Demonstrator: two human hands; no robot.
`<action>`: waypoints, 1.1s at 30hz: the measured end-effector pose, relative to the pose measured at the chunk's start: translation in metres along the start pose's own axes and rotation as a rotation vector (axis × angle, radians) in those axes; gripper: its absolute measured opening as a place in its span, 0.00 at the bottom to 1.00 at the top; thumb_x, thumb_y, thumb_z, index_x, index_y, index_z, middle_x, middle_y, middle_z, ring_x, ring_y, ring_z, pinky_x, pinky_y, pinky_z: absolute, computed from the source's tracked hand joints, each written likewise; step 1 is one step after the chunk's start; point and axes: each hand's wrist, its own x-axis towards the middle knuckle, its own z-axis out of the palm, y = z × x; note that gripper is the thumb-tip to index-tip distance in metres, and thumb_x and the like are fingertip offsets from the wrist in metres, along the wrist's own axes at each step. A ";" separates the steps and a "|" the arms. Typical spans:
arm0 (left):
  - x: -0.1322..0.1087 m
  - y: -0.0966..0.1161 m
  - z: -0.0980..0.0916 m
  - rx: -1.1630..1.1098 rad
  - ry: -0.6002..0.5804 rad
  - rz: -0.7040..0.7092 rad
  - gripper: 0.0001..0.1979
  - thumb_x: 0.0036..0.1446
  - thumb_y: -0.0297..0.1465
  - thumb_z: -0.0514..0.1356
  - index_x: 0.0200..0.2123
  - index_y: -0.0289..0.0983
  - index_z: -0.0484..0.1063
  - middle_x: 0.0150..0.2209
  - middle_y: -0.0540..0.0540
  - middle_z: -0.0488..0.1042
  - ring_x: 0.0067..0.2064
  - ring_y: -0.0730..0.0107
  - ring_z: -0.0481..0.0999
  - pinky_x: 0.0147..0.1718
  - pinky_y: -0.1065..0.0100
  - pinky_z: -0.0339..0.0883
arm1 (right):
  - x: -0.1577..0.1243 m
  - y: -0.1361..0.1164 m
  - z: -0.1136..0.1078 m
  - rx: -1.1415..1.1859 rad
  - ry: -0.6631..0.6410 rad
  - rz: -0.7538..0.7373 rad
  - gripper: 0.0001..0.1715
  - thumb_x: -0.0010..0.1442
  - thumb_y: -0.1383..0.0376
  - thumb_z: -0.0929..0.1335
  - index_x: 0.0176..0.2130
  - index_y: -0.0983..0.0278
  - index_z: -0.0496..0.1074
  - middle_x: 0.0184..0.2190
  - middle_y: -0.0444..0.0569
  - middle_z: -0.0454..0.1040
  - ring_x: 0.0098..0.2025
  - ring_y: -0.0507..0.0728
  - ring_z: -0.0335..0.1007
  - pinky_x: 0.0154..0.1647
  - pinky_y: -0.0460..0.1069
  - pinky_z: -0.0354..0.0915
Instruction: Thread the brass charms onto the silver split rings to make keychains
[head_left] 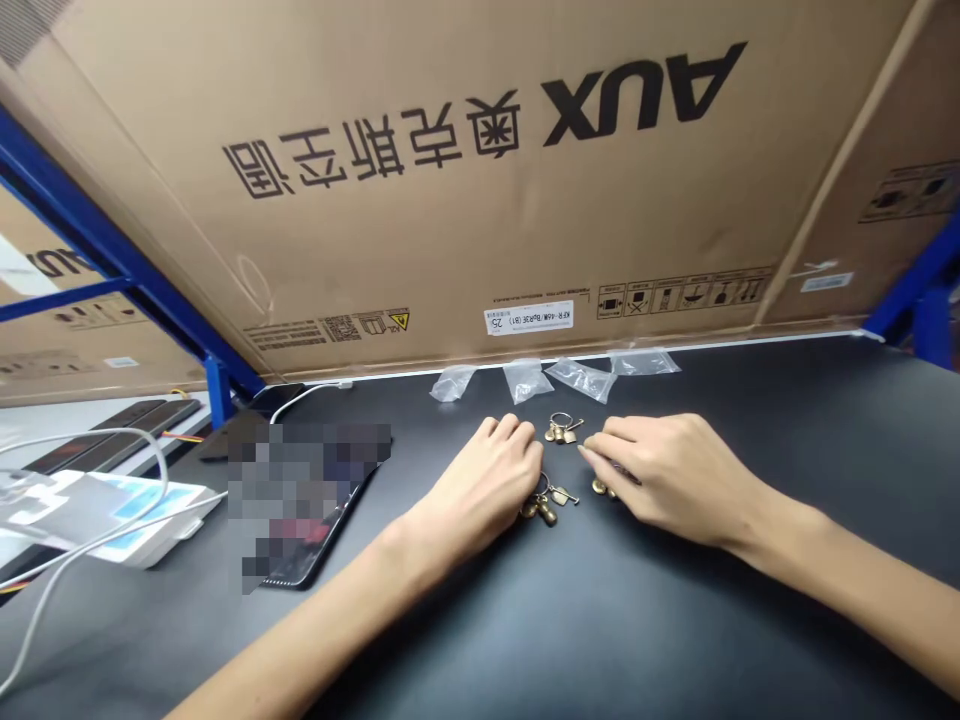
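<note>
Left hand (487, 470) and right hand (667, 480) curve over brass keyring charms on a black tabletop (817, 430).

Four crumpled transparent plastic bags (525, 380) lie along the far edge, beneath a large AUX cardboard box (420, 180) propped against a blue metal rack (90, 220). Off to the left are a pixelated black device (307, 510), white cables (90, 440) and a white box (127, 515). One keyring (562, 430) lies apart between the hands; a second (547, 505) sits against the left hand's edge, its ring partly tucked beneath. A third brass charm (600, 487) shows under the right fingertips. Both hands are half-curled, fingers low; whether either grips anything, I cannot tell.
</note>
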 end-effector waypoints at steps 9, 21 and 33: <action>-0.008 -0.008 0.001 -0.117 0.243 0.001 0.05 0.59 0.21 0.54 0.33 0.35 0.66 0.30 0.48 0.68 0.30 0.66 0.66 0.32 0.64 0.62 | 0.000 -0.019 -0.001 0.362 0.003 0.129 0.14 0.68 0.60 0.63 0.46 0.61 0.74 0.42 0.48 0.77 0.39 0.56 0.73 0.39 0.50 0.63; -0.015 0.007 0.002 -0.635 0.658 -0.140 0.07 0.60 0.21 0.56 0.38 0.38 0.63 0.30 0.53 0.71 0.30 0.78 0.70 0.32 0.75 0.67 | 0.005 -0.039 -0.011 1.070 -0.182 0.352 0.13 0.67 0.57 0.64 0.37 0.59 0.76 0.37 0.44 0.78 0.40 0.55 0.73 0.44 0.50 0.67; -0.012 0.016 -0.003 -0.788 0.675 -0.231 0.07 0.58 0.20 0.57 0.36 0.37 0.66 0.30 0.52 0.72 0.31 0.77 0.71 0.30 0.74 0.66 | 0.003 -0.039 -0.009 1.076 -0.088 0.405 0.10 0.65 0.60 0.67 0.38 0.58 0.79 0.39 0.43 0.79 0.40 0.54 0.74 0.45 0.49 0.67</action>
